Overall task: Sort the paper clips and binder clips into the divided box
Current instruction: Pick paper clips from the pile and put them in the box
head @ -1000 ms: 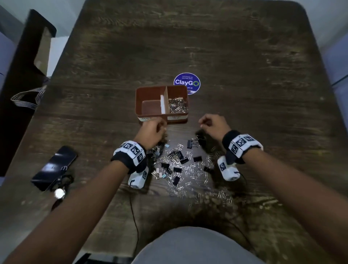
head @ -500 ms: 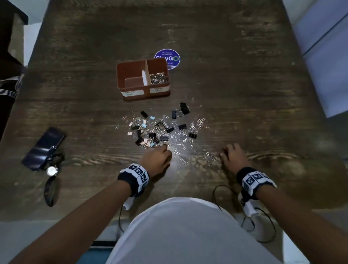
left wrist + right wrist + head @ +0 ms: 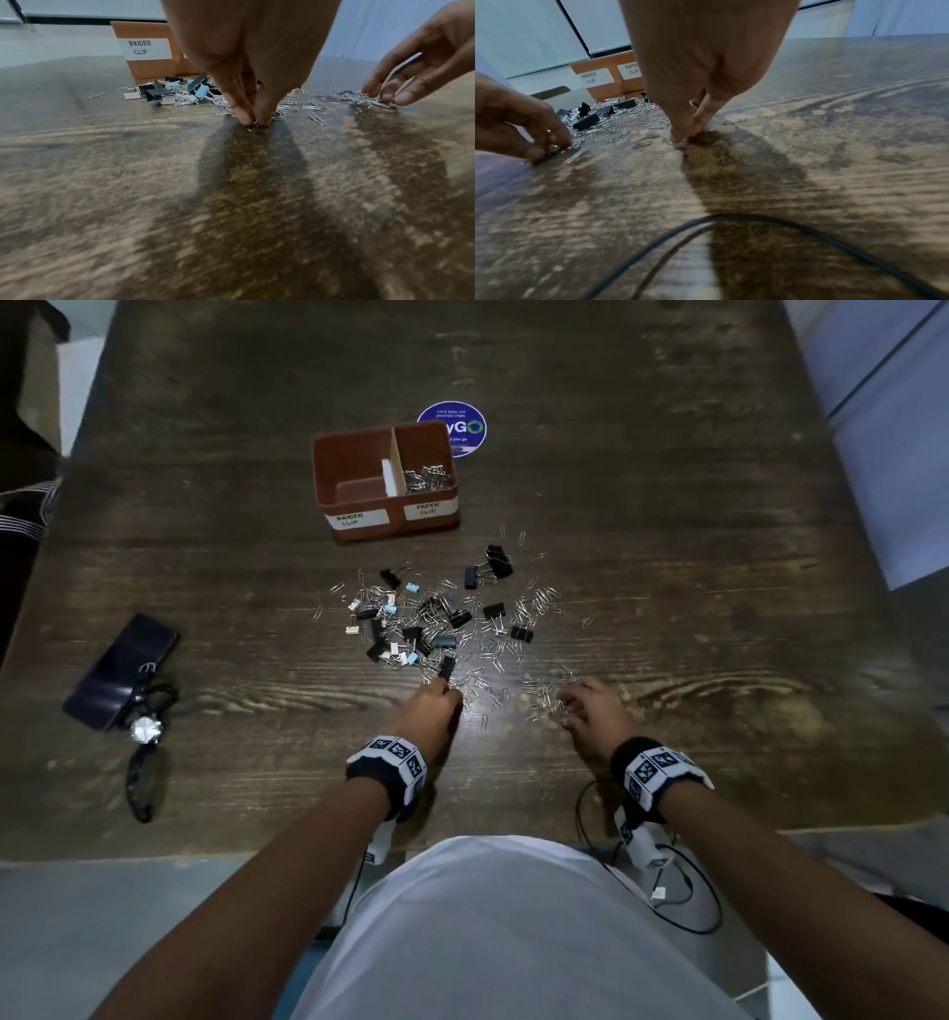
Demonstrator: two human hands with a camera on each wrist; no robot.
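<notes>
Your left hand (image 3: pixel 430 711) is down at the near edge of the clip pile (image 3: pixel 441 624), thumb and fingertips (image 3: pixel 243 116) pinched on a single paper clip (image 3: pixel 253 126) right at the tabletop; most of that clip is hidden between the pads, with only a small loop of wire showing. Your right hand (image 3: pixel 590 711) works the near right fringe of the scatter, its fingers (image 3: pixel 680 134) curled together at the table (image 3: pixel 667 557); something small and grey sits under the tips, probably a paper clip, but the wrist view is too soft there to be sure. The divided box (image 3: pixel 359 454) stands beyond the pile, well apart from both hands. Its right compartment, labelled PAPER CLIP, holds a heap of silver clips (image 3: pixel 426 477); the left one is labelled BINDER CLIP, and the near wall hides part of its floor. Black, pale blue and white binder clips lie mixed with loose paper clips between you and the box. A round blue sticker (image 3: pixel 462 423) is partly covered by the box's far corner. A phone (image 3: pixel 120 680) and a wristwatch (image 3: pixel 146 729) lie to your left.
</notes>
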